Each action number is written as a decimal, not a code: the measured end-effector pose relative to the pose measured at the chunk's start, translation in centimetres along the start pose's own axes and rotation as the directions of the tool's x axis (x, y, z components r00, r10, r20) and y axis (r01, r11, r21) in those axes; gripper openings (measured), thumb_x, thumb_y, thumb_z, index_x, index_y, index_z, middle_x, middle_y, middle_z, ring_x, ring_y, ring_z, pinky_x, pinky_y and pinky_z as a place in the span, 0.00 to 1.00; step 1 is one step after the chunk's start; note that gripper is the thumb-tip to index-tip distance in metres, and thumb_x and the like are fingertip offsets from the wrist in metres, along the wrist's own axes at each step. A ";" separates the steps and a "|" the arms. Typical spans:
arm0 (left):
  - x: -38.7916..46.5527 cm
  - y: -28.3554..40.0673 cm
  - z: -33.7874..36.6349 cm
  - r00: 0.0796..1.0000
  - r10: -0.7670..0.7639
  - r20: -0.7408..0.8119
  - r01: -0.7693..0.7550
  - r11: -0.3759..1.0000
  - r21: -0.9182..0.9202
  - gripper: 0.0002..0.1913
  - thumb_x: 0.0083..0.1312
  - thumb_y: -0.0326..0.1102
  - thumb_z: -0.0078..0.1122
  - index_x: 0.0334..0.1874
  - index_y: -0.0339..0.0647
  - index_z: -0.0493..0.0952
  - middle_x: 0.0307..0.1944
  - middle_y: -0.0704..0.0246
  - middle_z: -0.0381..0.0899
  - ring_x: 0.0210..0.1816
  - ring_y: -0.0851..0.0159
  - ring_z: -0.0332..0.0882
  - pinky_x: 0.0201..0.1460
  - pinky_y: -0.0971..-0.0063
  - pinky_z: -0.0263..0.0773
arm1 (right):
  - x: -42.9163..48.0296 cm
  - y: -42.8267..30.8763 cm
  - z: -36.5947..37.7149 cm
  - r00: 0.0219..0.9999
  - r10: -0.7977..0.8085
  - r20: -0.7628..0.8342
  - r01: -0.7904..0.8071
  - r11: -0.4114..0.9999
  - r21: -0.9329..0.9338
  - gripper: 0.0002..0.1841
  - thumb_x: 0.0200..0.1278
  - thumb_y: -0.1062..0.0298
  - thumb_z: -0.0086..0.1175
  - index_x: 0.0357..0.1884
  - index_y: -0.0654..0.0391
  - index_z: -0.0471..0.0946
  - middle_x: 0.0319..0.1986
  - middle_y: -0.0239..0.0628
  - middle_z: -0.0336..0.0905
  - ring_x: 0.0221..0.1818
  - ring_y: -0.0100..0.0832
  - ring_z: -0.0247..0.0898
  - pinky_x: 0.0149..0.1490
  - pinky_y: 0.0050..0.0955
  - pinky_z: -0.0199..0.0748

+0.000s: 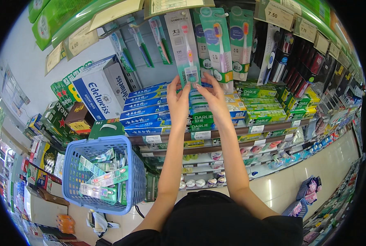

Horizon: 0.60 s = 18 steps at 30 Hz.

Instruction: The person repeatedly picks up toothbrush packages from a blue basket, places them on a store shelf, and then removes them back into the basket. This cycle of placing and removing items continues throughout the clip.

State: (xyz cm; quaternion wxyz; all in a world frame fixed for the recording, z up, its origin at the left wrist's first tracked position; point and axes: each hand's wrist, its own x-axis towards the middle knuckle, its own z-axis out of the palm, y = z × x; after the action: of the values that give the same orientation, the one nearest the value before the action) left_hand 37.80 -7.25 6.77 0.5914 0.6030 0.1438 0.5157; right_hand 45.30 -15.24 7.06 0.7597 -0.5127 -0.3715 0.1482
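Both hands are raised to a hanging toothbrush pack point(186, 43) with a white and green card. My left hand point(177, 93) has its thumb and fingers at the pack's lower left edge. At the lower right corner, my right hand point(212, 92) touches the same pack with thumb and fingertips. Just right of it hang more packs, among them a green toothbrush pack point(218, 46) and another with an orange-bristled brush point(242, 43). Below my hands lie stacked toothpaste boxes point(146, 110), blue on the left and green Darlie boxes point(201, 118) in the middle.
A blue plastic basket point(98, 141) holding several toothbrush packs stands at the left. Behind it are an Edelweiss beer carton point(100, 92) and other cartons. Price tags line the shelf edge point(183, 136). Dark toothbrush packs point(306, 73) hang at the right. Small baskets point(297, 209) stand on the floor.
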 end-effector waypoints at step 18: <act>-8.5 5.8 -6.1 0.960 0.133 0.246 -0.051 0.948 -0.313 0.17 0.59 0.19 0.58 0.50 0.32 0.66 0.45 0.61 0.77 0.47 0.70 0.75 0.50 0.76 0.69 | -7.8 -7.0 -0.7 0.887 -0.180 0.425 0.266 0.951 -0.154 0.11 0.53 0.72 0.62 0.37 0.63 0.74 0.30 0.37 0.78 0.31 0.27 0.74 0.41 0.24 0.71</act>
State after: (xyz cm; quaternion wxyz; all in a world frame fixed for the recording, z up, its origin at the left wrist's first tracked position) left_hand 26.85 -11.99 6.50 0.6660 0.5743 -0.0459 0.4739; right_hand 39.44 -23.41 9.91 0.6202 -0.5009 -0.5910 0.1229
